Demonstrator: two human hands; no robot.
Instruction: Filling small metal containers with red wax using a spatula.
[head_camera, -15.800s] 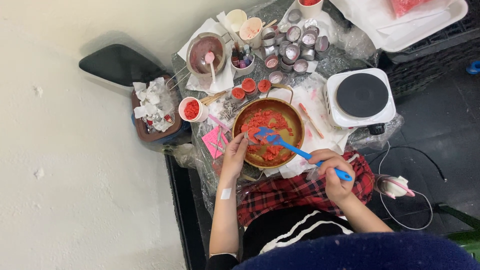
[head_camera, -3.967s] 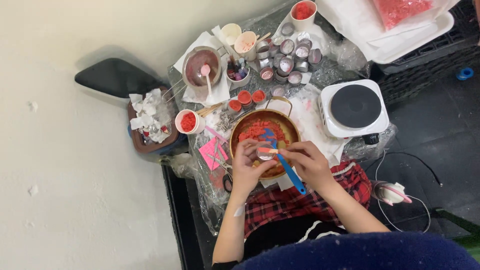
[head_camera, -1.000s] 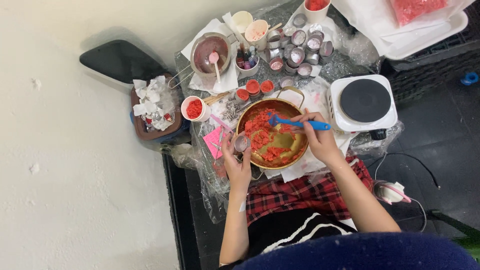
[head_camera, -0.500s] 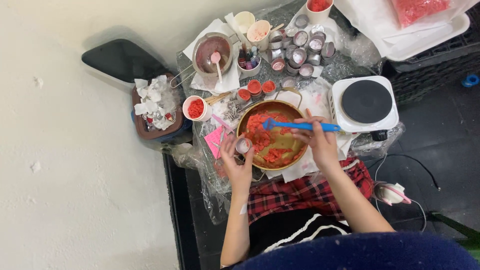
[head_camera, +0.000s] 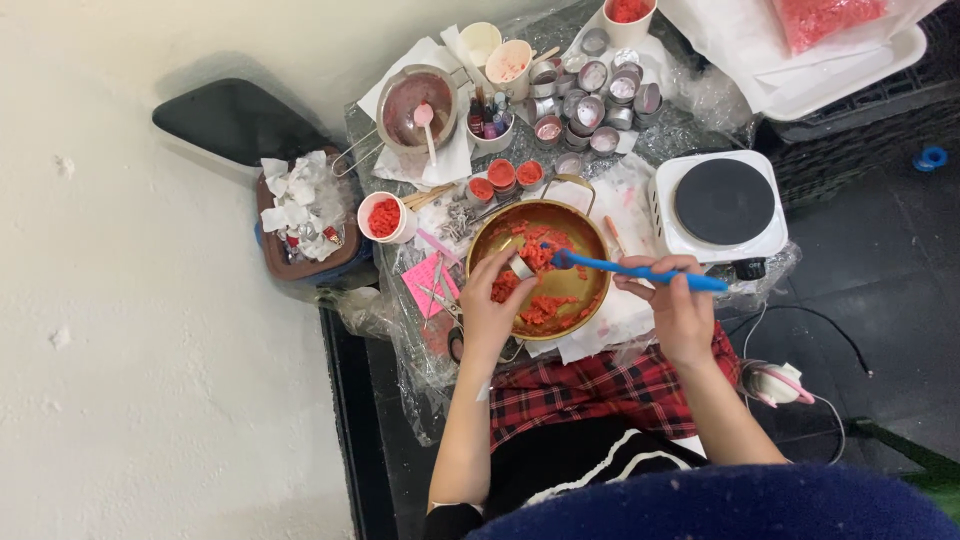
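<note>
A gold pan (head_camera: 590, 300) holds crumbled red wax (head_camera: 542, 308). My left hand (head_camera: 490, 310) reaches over the pan's left side and grips a small metal tin (head_camera: 521, 266), tilted down into the wax. My right hand (head_camera: 678, 305) is at the pan's right rim, holding the handle of a blue spatula (head_camera: 640, 272). The spatula's head lies in the pan beside the tin.
A white single hot plate (head_camera: 720, 205) stands right of the pan. Behind it are filled red tins (head_camera: 503, 177), empty tins (head_camera: 590, 95), a pot with a pink spoon (head_camera: 412, 98), cups, and a white tray (head_camera: 800, 60). A tissue-filled bin (head_camera: 305, 215) sits left.
My left hand has carried the tin from the pan's left rim into the pan, among the wax. My right hand slid back along the spatula handle to the right.
</note>
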